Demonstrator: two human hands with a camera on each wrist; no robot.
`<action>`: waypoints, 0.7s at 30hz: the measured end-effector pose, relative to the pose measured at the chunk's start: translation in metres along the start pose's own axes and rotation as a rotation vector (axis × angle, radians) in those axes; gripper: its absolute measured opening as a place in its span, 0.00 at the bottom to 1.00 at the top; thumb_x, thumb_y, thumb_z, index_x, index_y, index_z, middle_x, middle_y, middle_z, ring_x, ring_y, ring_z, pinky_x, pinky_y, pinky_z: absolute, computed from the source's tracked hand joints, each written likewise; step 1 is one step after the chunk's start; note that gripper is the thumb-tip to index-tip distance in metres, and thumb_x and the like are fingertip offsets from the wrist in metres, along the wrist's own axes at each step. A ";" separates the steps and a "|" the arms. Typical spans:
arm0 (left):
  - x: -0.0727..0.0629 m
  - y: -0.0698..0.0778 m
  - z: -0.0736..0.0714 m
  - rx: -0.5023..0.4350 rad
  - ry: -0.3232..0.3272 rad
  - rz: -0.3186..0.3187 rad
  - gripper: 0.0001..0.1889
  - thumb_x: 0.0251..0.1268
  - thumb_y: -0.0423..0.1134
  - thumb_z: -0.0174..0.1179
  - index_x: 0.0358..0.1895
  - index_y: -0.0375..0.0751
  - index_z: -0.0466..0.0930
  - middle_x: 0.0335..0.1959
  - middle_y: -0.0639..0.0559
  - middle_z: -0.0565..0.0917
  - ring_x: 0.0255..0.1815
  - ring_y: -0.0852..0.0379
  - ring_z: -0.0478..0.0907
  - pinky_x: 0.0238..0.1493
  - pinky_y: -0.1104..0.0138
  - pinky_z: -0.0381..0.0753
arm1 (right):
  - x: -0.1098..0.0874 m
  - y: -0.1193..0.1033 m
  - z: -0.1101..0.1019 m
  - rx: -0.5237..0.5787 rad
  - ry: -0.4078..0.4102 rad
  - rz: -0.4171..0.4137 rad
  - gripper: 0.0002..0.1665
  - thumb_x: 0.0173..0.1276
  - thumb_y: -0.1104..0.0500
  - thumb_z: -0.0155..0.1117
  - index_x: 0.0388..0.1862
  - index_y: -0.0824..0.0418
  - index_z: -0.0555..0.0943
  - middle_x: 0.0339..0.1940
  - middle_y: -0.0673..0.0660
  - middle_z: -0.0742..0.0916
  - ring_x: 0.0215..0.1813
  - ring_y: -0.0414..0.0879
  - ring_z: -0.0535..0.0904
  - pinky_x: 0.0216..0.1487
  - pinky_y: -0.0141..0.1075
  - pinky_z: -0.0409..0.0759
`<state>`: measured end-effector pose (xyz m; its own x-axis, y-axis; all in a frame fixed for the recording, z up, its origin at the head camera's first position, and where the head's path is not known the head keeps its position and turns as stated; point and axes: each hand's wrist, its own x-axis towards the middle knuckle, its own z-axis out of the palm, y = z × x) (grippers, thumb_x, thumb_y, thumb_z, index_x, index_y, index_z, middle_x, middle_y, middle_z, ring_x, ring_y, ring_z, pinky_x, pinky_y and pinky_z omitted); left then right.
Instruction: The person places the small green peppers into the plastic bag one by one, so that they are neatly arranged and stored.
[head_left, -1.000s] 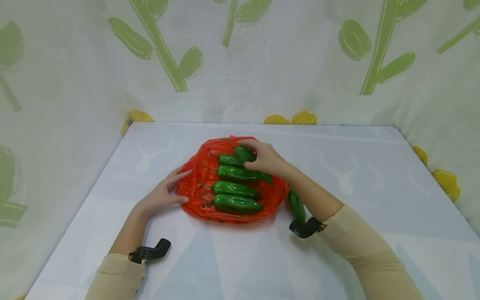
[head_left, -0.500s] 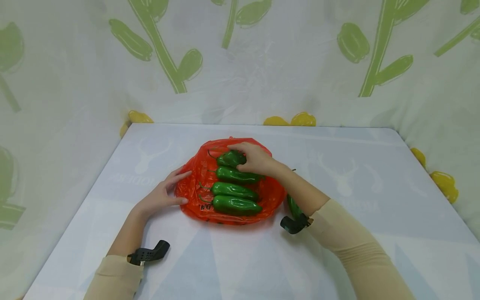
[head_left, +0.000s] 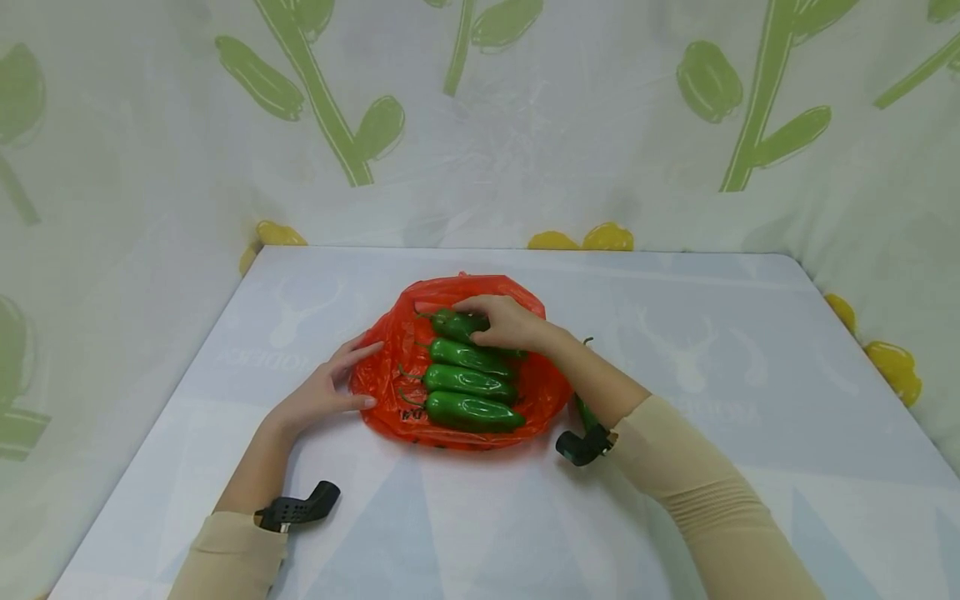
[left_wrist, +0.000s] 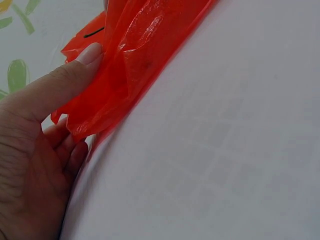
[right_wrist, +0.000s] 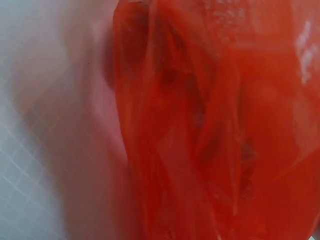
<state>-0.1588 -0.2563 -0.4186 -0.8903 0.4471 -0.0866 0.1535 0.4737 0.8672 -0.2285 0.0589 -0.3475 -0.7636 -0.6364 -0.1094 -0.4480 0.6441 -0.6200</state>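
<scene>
A red plastic bag (head_left: pixel 551 392) lies opened out on the table, with several long green chili peppers (head_left: pixel 474 412) side by side in it, stems to the left. My right hand (head_left: pixel 506 323) grips the farthest green pepper (head_left: pixel 450 323) between thumb and fingers, low over the row; the hand covers its right end. At the bag's left side my left hand (head_left: pixel 324 385) holds the edge; in the left wrist view the thumb (left_wrist: pixel 90 54) lies on the red plastic with the other fingers curled below. Red plastic (right_wrist: pixel 215 140) fills most of the right wrist view, hiding the peppers.
Another green pepper (head_left: pixel 584 412) lies on the table just right of the bag, partly hidden under my right forearm. The white patterned table (head_left: pixel 480 533) extends around the bag. A pale curtain (head_left: pixel 570 125) with green leaf prints hangs behind it.
My right hand has moved left and nearer, bringing the gripped pepper down to the far end of the row. The pepper beside it shifted slightly nearer. The left hand stayed put.
</scene>
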 end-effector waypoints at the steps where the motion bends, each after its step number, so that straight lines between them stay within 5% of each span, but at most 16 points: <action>1: 0.000 0.000 0.000 0.000 0.000 0.002 0.40 0.52 0.43 0.68 0.71 0.52 0.61 0.77 0.48 0.46 0.75 0.38 0.40 0.65 0.35 0.52 | 0.000 0.001 0.001 -0.001 0.001 -0.003 0.29 0.64 0.64 0.60 0.65 0.60 0.71 0.62 0.56 0.78 0.59 0.48 0.73 0.62 0.43 0.73; 21: -0.001 0.001 0.002 -0.012 0.005 0.001 0.40 0.52 0.41 0.68 0.71 0.49 0.62 0.77 0.47 0.46 0.76 0.38 0.40 0.66 0.34 0.49 | -0.014 0.003 -0.003 0.097 0.108 -0.094 0.31 0.62 0.61 0.66 0.65 0.65 0.71 0.62 0.59 0.78 0.59 0.52 0.76 0.61 0.44 0.74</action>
<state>-0.1574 -0.2545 -0.4182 -0.8921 0.4439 -0.0839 0.1488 0.4641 0.8732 -0.2206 0.0707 -0.3451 -0.7686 -0.6389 0.0336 -0.4765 0.5366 -0.6964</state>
